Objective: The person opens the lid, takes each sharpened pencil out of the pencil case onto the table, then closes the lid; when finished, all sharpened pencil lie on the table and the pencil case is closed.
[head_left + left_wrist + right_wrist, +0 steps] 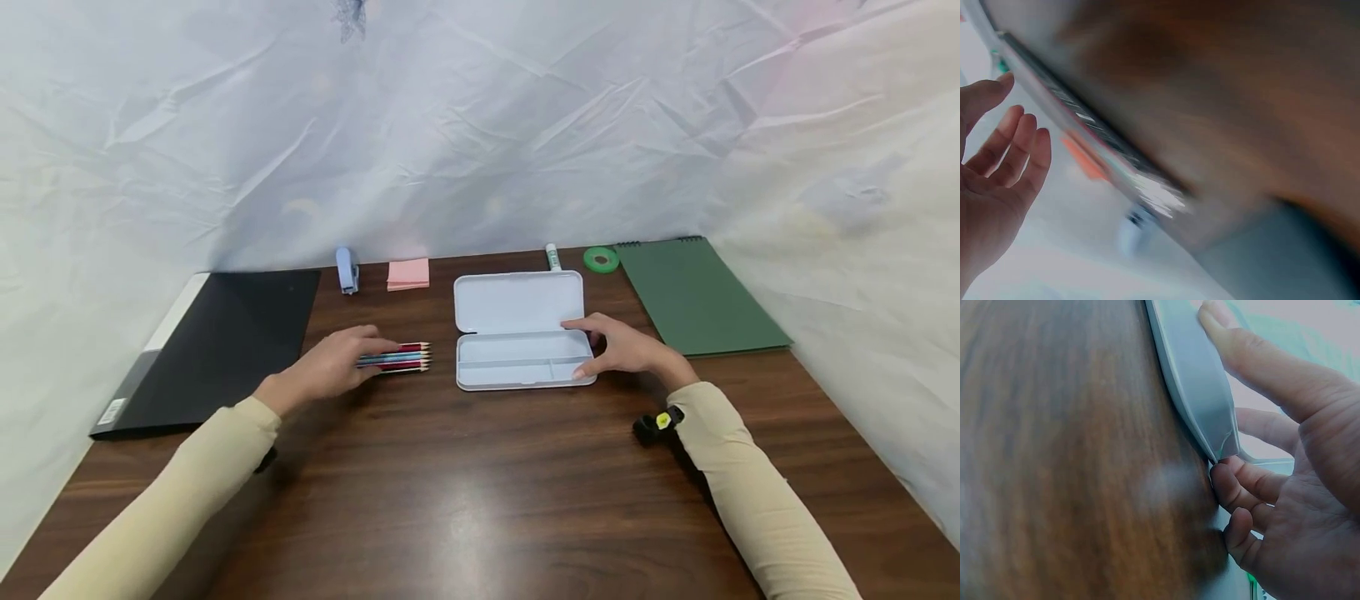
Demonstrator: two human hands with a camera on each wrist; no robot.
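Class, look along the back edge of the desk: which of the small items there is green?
The roll of tape, a green ring beside the green notebook. The stapler is blue, the sticky notes pink.

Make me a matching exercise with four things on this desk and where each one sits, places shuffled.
Things:
1. pencils
2. green notebook
3. black folder
4. pencil case

Places:
A. far left of the desk
B. open in the middle, right hand on its end
C. far right of the desk
D. under the left hand fingertips

Pairs: 1-D, 2-C, 3-A, 4-B
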